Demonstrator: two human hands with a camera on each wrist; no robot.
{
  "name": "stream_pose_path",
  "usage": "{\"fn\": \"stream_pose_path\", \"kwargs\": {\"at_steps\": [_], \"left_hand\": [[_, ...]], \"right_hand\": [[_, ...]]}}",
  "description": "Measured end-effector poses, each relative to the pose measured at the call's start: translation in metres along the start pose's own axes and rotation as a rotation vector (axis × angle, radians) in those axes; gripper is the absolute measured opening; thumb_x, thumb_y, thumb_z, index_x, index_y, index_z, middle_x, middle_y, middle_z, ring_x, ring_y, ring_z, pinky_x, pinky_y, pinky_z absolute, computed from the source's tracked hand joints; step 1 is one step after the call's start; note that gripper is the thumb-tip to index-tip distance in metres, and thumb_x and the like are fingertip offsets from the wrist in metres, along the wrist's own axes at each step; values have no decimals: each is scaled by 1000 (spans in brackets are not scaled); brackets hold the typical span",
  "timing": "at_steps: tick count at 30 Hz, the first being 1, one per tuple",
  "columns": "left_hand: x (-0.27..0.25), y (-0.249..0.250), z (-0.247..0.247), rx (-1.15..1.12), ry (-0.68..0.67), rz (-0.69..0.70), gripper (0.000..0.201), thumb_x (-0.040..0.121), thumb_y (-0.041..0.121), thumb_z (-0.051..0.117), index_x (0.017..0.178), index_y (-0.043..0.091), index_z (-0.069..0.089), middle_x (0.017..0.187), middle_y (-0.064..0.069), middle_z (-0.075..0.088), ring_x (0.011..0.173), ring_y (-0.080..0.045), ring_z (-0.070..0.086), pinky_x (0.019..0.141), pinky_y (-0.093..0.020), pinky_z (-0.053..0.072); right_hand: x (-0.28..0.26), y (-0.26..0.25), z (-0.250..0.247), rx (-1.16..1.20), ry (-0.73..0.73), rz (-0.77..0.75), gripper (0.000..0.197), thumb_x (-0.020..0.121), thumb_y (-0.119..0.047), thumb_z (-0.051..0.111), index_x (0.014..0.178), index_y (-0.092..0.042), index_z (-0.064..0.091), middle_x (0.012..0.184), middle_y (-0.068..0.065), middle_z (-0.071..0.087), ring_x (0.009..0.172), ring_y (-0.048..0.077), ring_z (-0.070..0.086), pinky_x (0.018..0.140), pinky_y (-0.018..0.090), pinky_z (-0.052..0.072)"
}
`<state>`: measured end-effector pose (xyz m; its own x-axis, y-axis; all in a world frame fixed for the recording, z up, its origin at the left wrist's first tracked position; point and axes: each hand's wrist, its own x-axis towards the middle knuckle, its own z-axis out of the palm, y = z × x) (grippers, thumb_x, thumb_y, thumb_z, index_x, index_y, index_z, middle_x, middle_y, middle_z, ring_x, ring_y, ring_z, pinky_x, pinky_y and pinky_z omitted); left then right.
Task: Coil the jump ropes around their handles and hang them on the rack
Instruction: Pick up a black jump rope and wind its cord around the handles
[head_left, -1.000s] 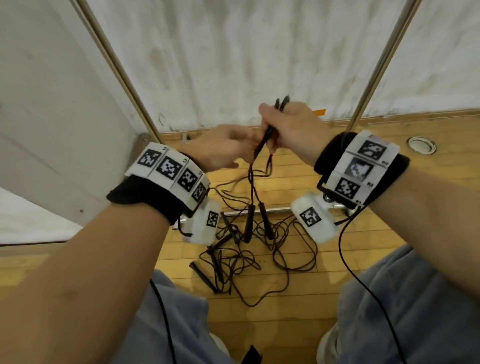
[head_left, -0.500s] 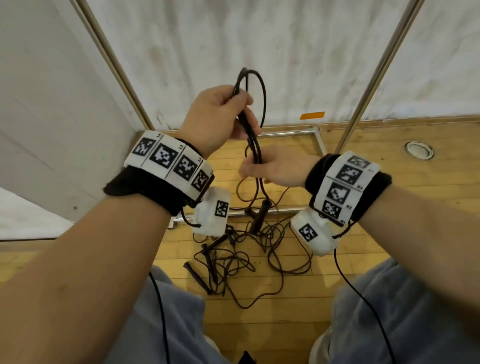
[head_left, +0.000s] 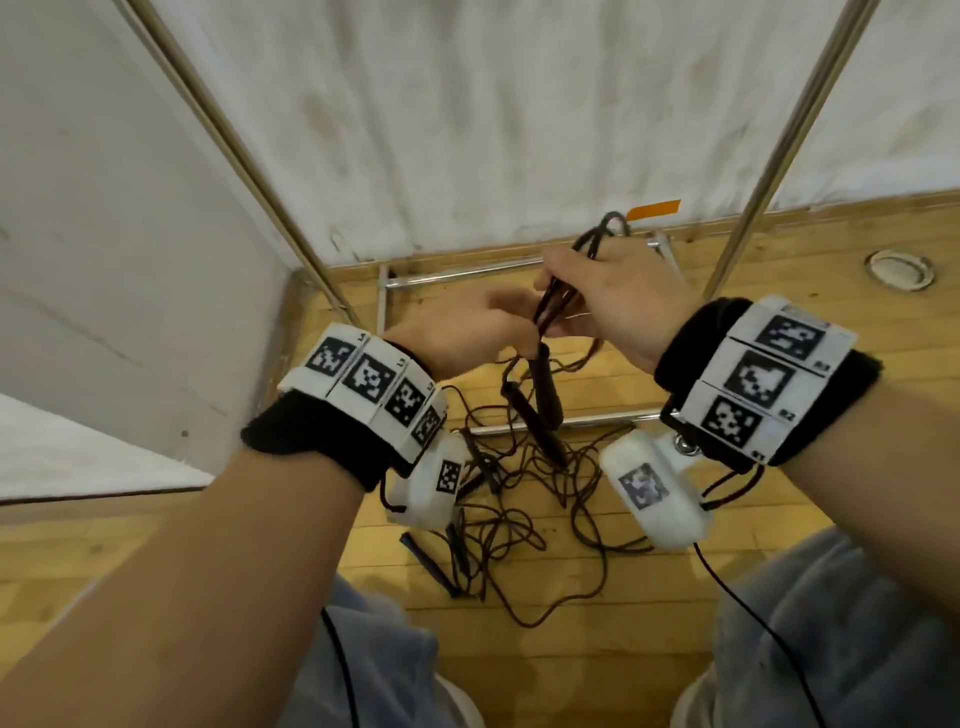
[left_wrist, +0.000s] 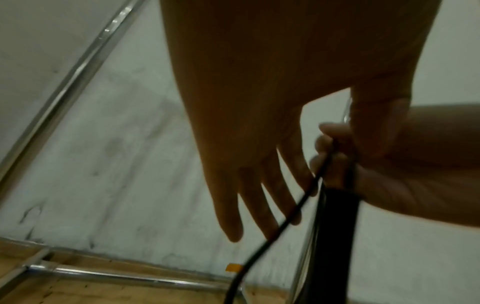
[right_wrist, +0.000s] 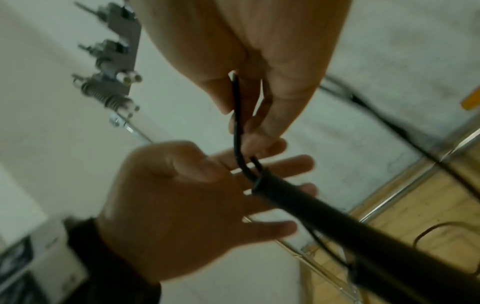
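My right hand (head_left: 618, 301) pinches a folded black jump rope (head_left: 558, 299) between thumb and fingers; a loop of it (head_left: 608, 223) sticks up past the knuckles. Its two black handles (head_left: 545, 389) dangle below the hands. In the right wrist view the cord (right_wrist: 236, 115) runs from my right hand (right_wrist: 259, 82) down into one handle (right_wrist: 311, 214). My left hand (head_left: 467, 332) is just left of the rope, its fingers (right_wrist: 283, 164) straight and spread behind the handle's top. The left wrist view shows the same straight fingers (left_wrist: 231, 205) beside the cord (left_wrist: 285, 222).
More black jump ropes (head_left: 519, 499) lie tangled on the wooden floor between my knees. The metal rack's slanted poles (head_left: 234, 150) and base bars (head_left: 467, 270) stand against the white wall. Rack hooks (right_wrist: 109, 82) show in the right wrist view. A round floor fitting (head_left: 898, 267) sits at far right.
Half a second ago my left hand held the rope's loop up high with the right hand below. Now the right hand holds the folded rope and the left hand has dropped and opened.
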<state>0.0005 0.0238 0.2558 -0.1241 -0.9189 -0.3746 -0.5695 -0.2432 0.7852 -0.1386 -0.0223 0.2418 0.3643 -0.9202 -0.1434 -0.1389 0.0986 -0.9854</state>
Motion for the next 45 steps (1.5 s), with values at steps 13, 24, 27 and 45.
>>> {"fn": "stream_pose_path", "kwargs": {"at_steps": [13,24,27,45], "left_hand": [[15,-15,23,83,273,113,4,90,28,59,88,26,56,94,3,64,92,-16,60,81,-32,48],[19,-25,21,108,257,88,11,95,30,54,102,22,54,107,6,59,106,-14,56,87,-26,44],[16,-20,22,108,244,118,3,95,25,53,94,22,54,99,3,61,101,-15,58,90,-33,46],[14,0,3,-369,399,63,10,92,9,52,88,15,59,87,-6,63,85,-25,61,84,-44,50]], "right_hand": [[-3,-20,-11,438,126,55,23,94,-23,56,79,-7,62,73,6,61,66,17,66,62,25,56],[4,-22,-15,521,160,62,26,94,-28,55,82,-6,60,75,6,56,64,16,63,61,25,55],[4,-19,-18,485,143,61,17,90,-26,61,89,-10,60,80,4,59,72,17,62,64,26,54],[-8,9,14,-272,-111,-4,16,90,-23,61,101,-13,68,98,12,69,85,24,67,79,32,55]]}}
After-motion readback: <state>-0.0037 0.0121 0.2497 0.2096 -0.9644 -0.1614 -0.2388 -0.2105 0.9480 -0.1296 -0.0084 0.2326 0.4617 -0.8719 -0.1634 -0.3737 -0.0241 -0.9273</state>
